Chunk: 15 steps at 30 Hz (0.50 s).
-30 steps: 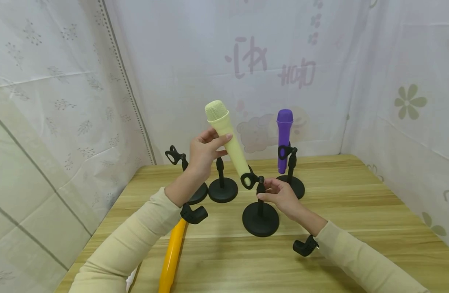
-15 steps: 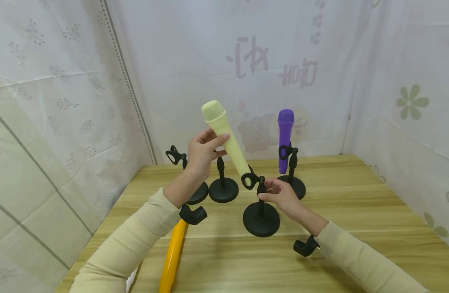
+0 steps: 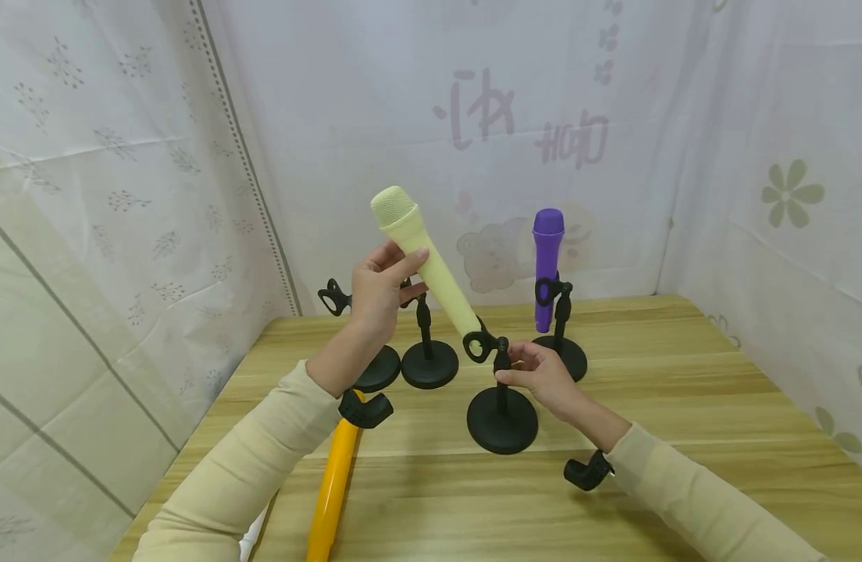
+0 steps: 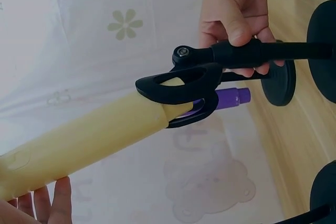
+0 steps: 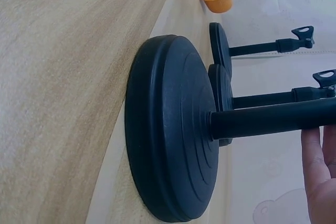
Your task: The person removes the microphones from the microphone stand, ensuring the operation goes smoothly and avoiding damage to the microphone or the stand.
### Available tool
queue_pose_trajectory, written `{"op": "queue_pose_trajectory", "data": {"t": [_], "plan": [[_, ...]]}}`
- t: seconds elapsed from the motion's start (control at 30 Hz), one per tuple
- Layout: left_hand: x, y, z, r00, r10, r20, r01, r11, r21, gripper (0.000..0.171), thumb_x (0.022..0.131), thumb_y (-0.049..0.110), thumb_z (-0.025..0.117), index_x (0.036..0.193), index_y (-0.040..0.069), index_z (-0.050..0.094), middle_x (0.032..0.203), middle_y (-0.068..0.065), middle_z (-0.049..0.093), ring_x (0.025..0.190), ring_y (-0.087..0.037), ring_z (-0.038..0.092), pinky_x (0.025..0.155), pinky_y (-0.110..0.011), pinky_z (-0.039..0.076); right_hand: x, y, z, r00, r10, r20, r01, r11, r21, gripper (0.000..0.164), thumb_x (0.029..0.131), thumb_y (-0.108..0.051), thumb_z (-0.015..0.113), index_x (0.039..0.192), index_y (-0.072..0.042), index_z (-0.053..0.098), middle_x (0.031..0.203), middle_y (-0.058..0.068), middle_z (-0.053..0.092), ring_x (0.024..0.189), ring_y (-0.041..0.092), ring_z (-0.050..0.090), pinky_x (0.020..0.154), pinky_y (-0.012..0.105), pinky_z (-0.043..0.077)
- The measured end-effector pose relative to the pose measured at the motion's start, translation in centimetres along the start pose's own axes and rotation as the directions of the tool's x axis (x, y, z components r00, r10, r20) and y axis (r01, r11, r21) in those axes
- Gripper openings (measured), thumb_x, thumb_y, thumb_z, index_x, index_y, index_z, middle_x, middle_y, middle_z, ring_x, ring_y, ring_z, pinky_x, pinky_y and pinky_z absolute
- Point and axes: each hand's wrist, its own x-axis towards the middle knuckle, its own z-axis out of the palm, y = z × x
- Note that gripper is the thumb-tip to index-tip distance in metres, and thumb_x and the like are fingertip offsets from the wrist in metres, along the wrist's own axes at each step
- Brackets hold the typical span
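My left hand (image 3: 376,300) grips a pale yellow microphone (image 3: 436,269) by its upper body, its head tilted up to the left. In the left wrist view, the microphone's narrow lower end (image 4: 176,103) sits inside the loop of a black clip (image 4: 173,88). That clip tops a desk microphone stand (image 3: 502,421) whose round base rests on the table. My right hand (image 3: 543,380) pinches the stand's upright just below the clip. Behind it, a purple microphone (image 3: 546,254) stands upright in the clip of another black stand (image 3: 571,357).
Two more black stands (image 3: 429,367) stand behind my left forearm, one partly hidden. An orange microphone-like tube (image 3: 333,492) lies at the front left of the wooden table (image 3: 431,507). Beside it, a white object (image 3: 251,540) shows partly under my sleeve. Patterned curtains (image 3: 375,94) surround the table.
My left hand has shifted a little leftward, tilting the yellow microphone's head further left while its lower end stays at the clip. My right hand keeps its hold on the stand.
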Motion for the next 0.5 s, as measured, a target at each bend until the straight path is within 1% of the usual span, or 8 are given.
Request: {"op": "queue_pose_trajectory", "data": {"t": [0.2,0.5], "plan": [[0.0,0.5,-0.5,0.999,0.034,-0.004,-0.034,0.999,-0.034,0.043,0.072,0.017,0.074,0.110,0.005,0.058,0.104,-0.012,0.056,0.091,-0.024,0.056,0.073,-0.040,0.049,0.0,0.0,-0.1,1.000,0.001,-0.002,-0.001,1.000,0.001,0.044,0.067,-0.022,0.077,0.103,-0.004,0.058,0.092,0.012,0.060,0.084,0.025,0.058,0.077,0.035,0.048],[0.1,1.2,-1.5,0.998,0.046,-0.038,-0.049,0.997,-0.066,0.041,0.072,0.015,0.074,0.109,0.005,0.059,0.102,-0.010,0.057,0.082,-0.021,0.057,0.072,-0.040,0.050,0.0,0.0,0.0,1.000,-0.013,0.010,0.012,1.000,0.023,0.042,0.068,-0.020,0.076,0.103,-0.004,0.057,0.091,0.012,0.060,0.085,0.026,0.058,0.077,0.035,0.048]]}}
